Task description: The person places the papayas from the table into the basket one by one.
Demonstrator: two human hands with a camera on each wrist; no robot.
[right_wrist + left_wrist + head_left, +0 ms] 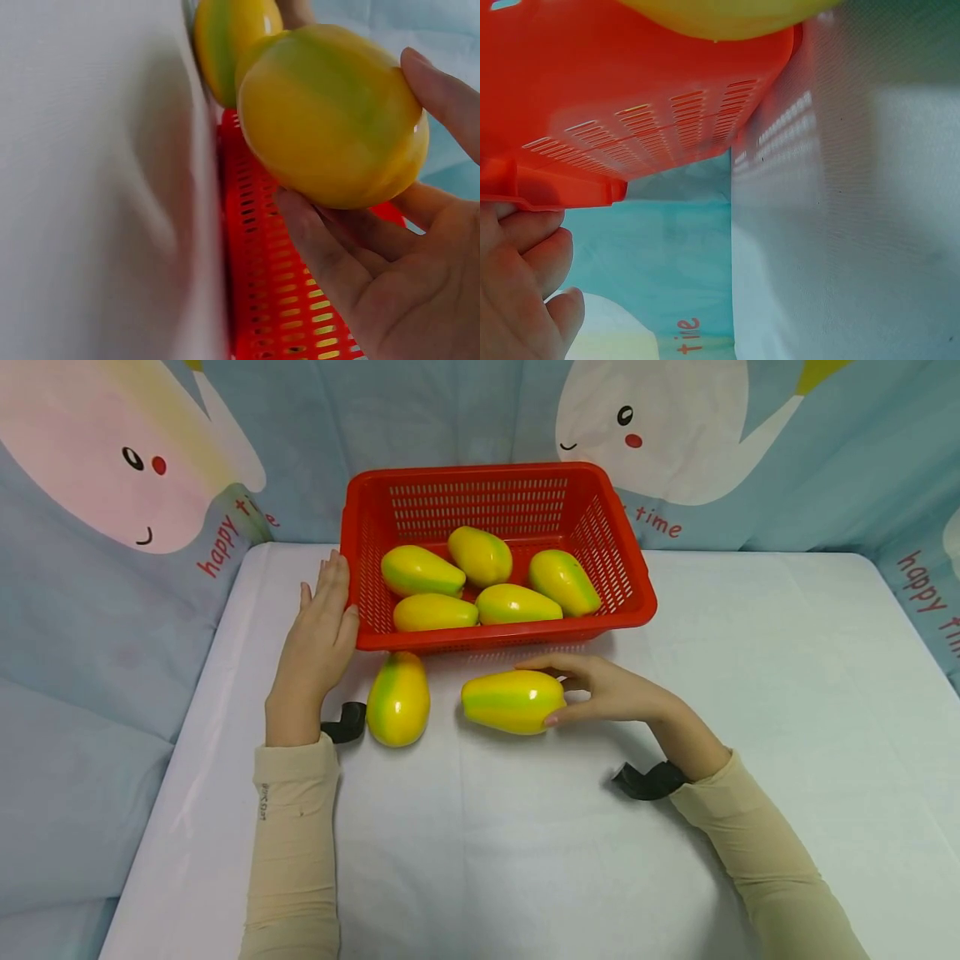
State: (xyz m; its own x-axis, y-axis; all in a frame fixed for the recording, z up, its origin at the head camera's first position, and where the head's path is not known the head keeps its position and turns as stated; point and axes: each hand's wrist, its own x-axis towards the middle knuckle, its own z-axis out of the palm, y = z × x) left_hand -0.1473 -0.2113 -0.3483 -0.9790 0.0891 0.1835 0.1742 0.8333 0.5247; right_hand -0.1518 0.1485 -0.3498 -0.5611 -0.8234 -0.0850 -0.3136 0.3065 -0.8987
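Note:
My left hand (315,635) lies along the left side of the red plastic basket (498,639), its fingers straight. In the left wrist view, fingers (547,259) touch the underside of the basket's rim. My right hand (611,689) holds a yellow-green papaya (510,702) by its blunt end, in front of the basket. In the right wrist view, the thumb and fingers lie on opposite sides of this papaya (330,120). Another papaya (399,702) rests on the table between the hands, close to the basket's front left corner.
Several papayas lie inside the basket, including one at the right (564,582). The basket stands at the back of the white-covered table (480,852). Behind it hangs a light blue curtain (435,410) with cartoon prints. Black straps (651,781) are at both wrists.

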